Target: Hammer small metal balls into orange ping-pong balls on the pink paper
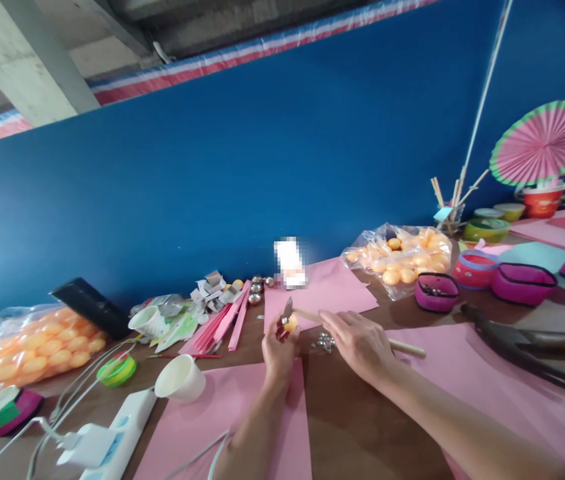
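Note:
My left hand (278,347) is closed round a small orange ball (290,324), held just above the brown table (352,413). A thin metal blade or tool (287,309) sticks up beside the ball. My right hand (357,341) lies over a long wooden stick (405,347) whose far end reaches toward the ball; its fingers are curled on the stick. A little heap of small metal bits (324,342) lies between the two hands.
Pink paper sheets (322,287) cover parts of the table. Bags of orange balls sit at left (37,347) and back right (402,257). White paper cups (180,378), a power strip (112,437), pink pouches (436,292), a glue gun (507,340) and a paper fan (542,143) stand around.

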Demonstrator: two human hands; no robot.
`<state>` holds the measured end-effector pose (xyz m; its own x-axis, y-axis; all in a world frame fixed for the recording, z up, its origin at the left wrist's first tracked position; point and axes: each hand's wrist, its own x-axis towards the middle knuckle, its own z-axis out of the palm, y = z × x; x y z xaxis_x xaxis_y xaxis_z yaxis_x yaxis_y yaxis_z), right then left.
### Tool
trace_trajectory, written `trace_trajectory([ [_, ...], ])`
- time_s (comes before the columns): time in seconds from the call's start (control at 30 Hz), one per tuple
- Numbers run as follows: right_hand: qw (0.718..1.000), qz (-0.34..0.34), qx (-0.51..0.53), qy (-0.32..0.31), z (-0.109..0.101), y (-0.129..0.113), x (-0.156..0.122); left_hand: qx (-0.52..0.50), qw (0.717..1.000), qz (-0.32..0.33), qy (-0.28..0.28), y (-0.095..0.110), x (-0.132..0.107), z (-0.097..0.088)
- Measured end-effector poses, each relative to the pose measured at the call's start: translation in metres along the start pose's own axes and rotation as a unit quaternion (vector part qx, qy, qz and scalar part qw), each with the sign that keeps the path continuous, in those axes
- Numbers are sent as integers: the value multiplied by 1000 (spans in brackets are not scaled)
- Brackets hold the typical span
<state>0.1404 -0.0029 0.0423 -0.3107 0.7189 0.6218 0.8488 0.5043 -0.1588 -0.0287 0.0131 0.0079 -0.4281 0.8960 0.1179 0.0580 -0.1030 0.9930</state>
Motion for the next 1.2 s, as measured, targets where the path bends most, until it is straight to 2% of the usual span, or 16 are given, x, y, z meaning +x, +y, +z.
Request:
trace_trajectory([
  [0.1,1000,15,0,7,0,1,1,7,1000,12,-16,-3,0,-1],
  [0.23,1000,19,-3,-20,1,2,1,9,999,28,-39,-6,0,0],
  [0.37,1000,16,5,-4,0,1,0,6,999,28,-23,-6,0,0],
  [0.5,1000,17,1,-24,-2,1,1,0,1000,17,-25,-4,-2,0],
  [0.67,996,81,-35,-18,-1,18,7,9,1000,2,-20,-1,0,0],
  [0.83,982,140,-96,-89,8,44,10,26,999,21,-25,-1,1,-1],
  [0.97,966,167,-123,-151,17,54,10,37,998,27,-30,-1,0,-1],
  [1.2,961,167,-133,-179,23,56,10,40,998,35,-39,1,-3,0],
])
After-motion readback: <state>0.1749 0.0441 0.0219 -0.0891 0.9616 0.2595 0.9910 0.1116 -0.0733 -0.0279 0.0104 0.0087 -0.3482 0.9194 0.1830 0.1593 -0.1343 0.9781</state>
